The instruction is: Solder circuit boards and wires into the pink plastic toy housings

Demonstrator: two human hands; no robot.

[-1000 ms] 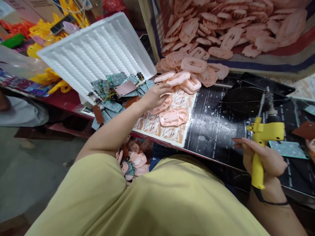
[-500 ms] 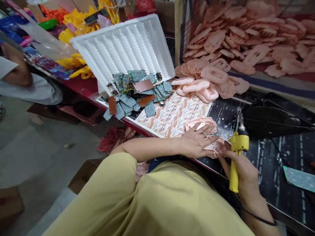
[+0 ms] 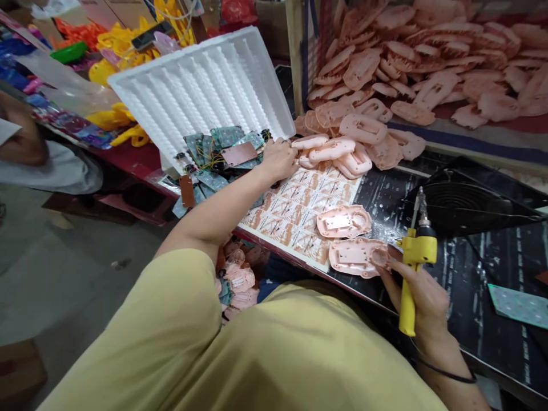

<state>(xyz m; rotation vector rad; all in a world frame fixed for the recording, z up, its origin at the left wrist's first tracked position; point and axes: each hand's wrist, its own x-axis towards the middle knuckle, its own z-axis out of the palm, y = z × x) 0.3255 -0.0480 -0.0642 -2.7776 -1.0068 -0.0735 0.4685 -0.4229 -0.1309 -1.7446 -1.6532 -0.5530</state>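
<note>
My left hand [image 3: 280, 160] reaches to the right end of a heap of green circuit boards [image 3: 212, 180] with thin wires. Its fingers bend down among the parts there, so their tips and anything in them are hidden. A yellow soldering gun [image 3: 409, 297], metal tip pointing up, is held in my right hand [image 3: 428, 294]. Fingers of that hand also touch the right end of a pink plastic shell [image 3: 353, 257], which lies hollow side up at the bench edge. Just beyond it is a second pink shell [image 3: 342, 221], also hollow side up.
A white foam tray [image 3: 205, 85] leans behind the boards. Pink shells [image 3: 363, 128] pile up at the back, with more in a large bin [image 3: 411, 68]. A black fan-like unit [image 3: 462, 197] stands right; a green board [image 3: 518, 305] lies near it. Another person's arm [image 3: 21, 131] shows at left.
My left hand has left the pink shells and moved away and leftward to the circuit board heap, uncovering both shells. My right hand stays in place with the soldering gun.
</note>
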